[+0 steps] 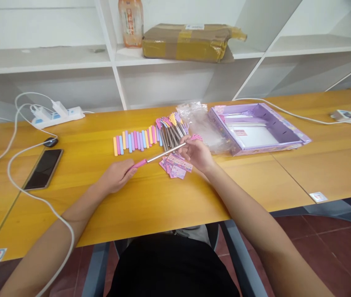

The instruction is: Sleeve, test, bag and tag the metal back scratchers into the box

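A telescopic back scratcher (166, 152) with a pink handle, metal rod and pink claw-shaped head stretches between my two hands above the table. My left hand (118, 175) is closed round its pink handle. Near the head end, my right hand (197, 154) grips the metal rod in its fingers. Behind the rod lies a pile of metal rods with coloured claw heads (171, 131). Left of that pile, several pastel handles (136, 140) lie in a row. Pink printed cards (175, 166) are heaped just below the rod.
A purple open box (274, 142) stands to the right beside clear plastic bags (201, 128). On the left are a phone (43, 169), a power strip (58, 117) and a white cable (48, 202) crossing over my left forearm. A taped carton (190, 43) sits on the shelf.
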Action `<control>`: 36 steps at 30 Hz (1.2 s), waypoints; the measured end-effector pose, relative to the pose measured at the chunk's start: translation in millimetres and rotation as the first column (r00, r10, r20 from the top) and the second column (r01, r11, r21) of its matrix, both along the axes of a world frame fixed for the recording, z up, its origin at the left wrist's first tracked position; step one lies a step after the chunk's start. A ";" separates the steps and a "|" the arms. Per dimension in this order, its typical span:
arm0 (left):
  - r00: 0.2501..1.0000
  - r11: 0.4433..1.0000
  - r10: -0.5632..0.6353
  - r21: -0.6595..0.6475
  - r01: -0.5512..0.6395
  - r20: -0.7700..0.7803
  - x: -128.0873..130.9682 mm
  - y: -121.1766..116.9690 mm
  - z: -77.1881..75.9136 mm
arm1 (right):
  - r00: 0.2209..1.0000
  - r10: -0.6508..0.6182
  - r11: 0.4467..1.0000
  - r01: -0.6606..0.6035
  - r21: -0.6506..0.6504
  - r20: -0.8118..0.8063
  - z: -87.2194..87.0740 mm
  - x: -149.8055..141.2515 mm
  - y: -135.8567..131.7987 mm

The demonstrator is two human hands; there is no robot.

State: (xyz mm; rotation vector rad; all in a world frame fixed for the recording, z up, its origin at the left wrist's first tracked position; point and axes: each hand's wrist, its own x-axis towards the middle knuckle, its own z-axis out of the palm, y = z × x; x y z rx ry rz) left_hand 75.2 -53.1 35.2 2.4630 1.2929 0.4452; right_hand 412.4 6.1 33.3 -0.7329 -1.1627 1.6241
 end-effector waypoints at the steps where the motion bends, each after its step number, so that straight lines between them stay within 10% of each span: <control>1: 1.000 1.000 0.002 -0.001 -0.002 -0.001 -0.1 -0.2 0.1 | 1.000 -0.003 1.000 0.003 0.002 0.011 -0.5 -0.8 -0.4; 36: 0.994 0.997 0.026 0.082 -0.017 -0.111 -1.3 -4.9 0.6 | 0.998 0.003 0.981 -0.016 0.195 0.065 -8.1 -6.0 -2.2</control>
